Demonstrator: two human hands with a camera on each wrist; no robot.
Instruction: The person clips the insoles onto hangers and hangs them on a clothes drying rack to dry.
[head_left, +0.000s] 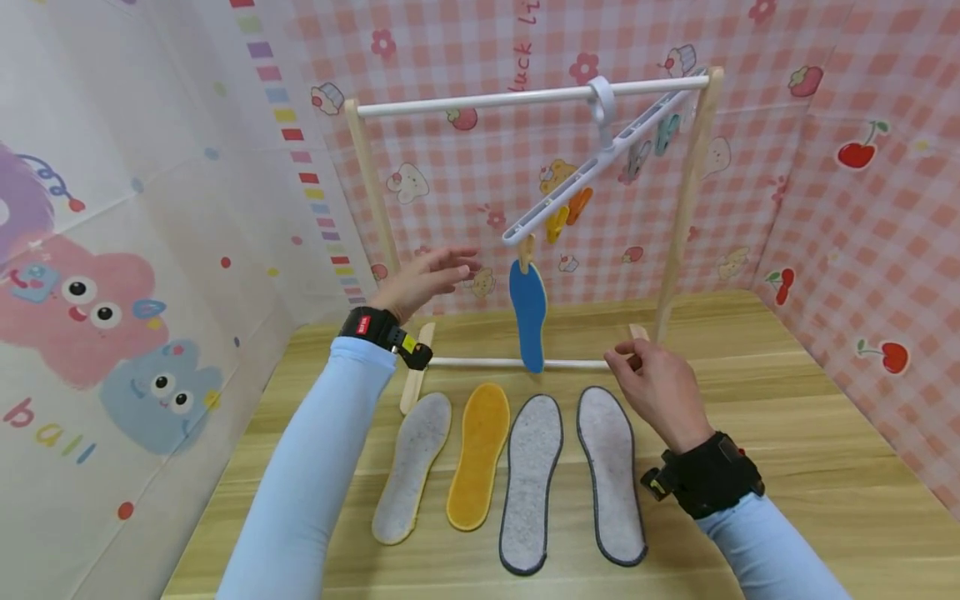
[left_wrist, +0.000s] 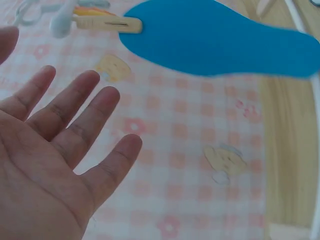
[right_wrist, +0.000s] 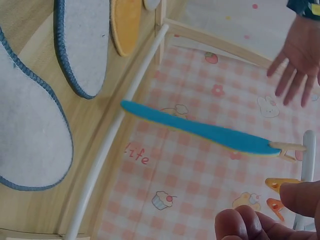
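Observation:
A blue insole (head_left: 529, 317) hangs toe-down from a wooden clothespin (head_left: 527, 250) at the near end of a white hanger (head_left: 558, 198). To its left, my left hand (head_left: 427, 279) is raised with fingers extended, apart from the insole; the left wrist view shows its palm bare beside the blue insole (left_wrist: 200, 40). My right hand (head_left: 660, 392) hovers over the rack's right foot, fingers loosely curled and nothing visible in them. On the table lie a grey insole with yellow edging (head_left: 414, 467), a yellow insole (head_left: 478, 458) and two grey dark-edged insoles (head_left: 531, 483).
The hanger hooks over the white top bar (head_left: 480, 101) of a wooden-legged rack, slanting from near left to far right. Yellow (head_left: 557, 225), orange (head_left: 579, 206), grey and teal (head_left: 666, 133) clothespins hang along it. A lower white rod (head_left: 480, 362) crosses behind the insoles.

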